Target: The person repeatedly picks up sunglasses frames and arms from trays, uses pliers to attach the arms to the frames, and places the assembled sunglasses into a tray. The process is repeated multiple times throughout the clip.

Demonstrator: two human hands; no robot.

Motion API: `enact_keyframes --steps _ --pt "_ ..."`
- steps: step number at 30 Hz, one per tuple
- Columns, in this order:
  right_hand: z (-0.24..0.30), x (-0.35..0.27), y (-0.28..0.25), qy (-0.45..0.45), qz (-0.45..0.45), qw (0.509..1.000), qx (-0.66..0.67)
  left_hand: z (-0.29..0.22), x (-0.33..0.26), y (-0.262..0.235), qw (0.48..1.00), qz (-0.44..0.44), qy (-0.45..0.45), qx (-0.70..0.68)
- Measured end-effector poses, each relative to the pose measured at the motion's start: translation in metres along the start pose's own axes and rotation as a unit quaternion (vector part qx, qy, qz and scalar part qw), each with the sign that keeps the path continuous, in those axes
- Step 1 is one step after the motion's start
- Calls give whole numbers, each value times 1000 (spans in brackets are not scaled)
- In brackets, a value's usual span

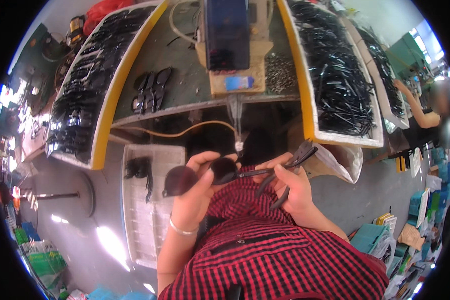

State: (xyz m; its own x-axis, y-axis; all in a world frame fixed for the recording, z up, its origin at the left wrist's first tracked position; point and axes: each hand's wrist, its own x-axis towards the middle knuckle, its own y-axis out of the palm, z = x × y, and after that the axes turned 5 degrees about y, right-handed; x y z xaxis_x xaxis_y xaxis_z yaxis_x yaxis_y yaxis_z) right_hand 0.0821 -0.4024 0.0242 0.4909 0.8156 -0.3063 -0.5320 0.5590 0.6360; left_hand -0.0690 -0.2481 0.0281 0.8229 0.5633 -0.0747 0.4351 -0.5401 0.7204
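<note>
In front of my lap, my left hand [191, 193] holds a pair of dark sunglasses [180, 181] by the front, fingers and thumb closed about the lenses. A black temple arm [246, 174] reaches from the frame across to my right hand [293, 187]. My right hand is closed around black-handled pliers [281, 199], whose head points up and right past the fingers. Its fingertips also pinch the temple arm. Whether the arm is fixed to the frame is hard to see. More sunglasses [144, 170] lie in a white tray [157, 240] at the left.
Long foam boxes of dark eyewear fronts [82, 92] and black temple arms [337, 80] flank the bench. A machine [239, 85] stands at its middle, beside small metal parts [280, 74]. Several dark pieces [154, 90] lie on the benchtop. Another person [425, 117] is at far right.
</note>
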Motion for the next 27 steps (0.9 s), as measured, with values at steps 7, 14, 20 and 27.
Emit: enact_keyframes --steps 7,14,20,27 --pt "68 1 7 -54 52 997 19 -11 28 56 992 92 35 -79" --pt "141 34 -27 -59 -115 991 -26 -6 40 82 994 66 56 -63" --pt "175 61 -16 -83 -154 980 -96 -2 47 80 994 18 101 -35" --pt "224 79 -52 -203 -187 953 -126 -24 34 66 958 -76 277 0"
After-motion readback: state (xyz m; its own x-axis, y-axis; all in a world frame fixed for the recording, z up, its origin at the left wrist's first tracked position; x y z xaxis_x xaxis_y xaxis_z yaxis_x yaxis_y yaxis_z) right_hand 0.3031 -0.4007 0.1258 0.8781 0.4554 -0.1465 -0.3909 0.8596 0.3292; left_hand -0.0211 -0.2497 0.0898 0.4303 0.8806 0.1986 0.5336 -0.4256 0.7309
